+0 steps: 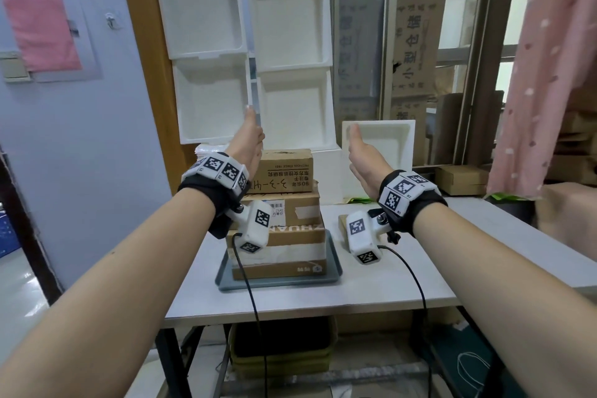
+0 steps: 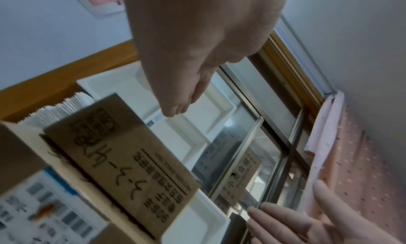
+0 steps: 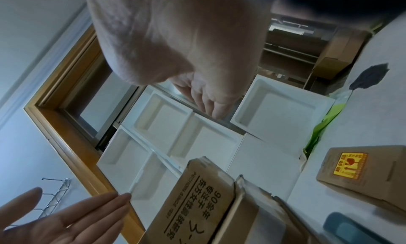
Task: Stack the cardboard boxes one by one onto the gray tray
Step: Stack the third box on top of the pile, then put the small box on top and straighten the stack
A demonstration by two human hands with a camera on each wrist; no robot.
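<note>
surface (image 1: pixel 371 287): white tabletop on dark metal legs, set against a window wall
tray (image 1: pixel 334 263): gray, flat on the surface left of centre, carrying the stack of boxes
small box (image 3: pixel 362 176): cardboard with an orange sticker, on the surface just right of the tray; in the head view mostly hidden behind the right wrist camera
foam boxes (image 1: pixel 378 142): white, standing at the back edge
green sheet (image 1: pixel 361 200): at the back, by the foam

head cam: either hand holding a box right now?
No. The left hand and right hand are raised open and empty on either side of the top box.
</note>
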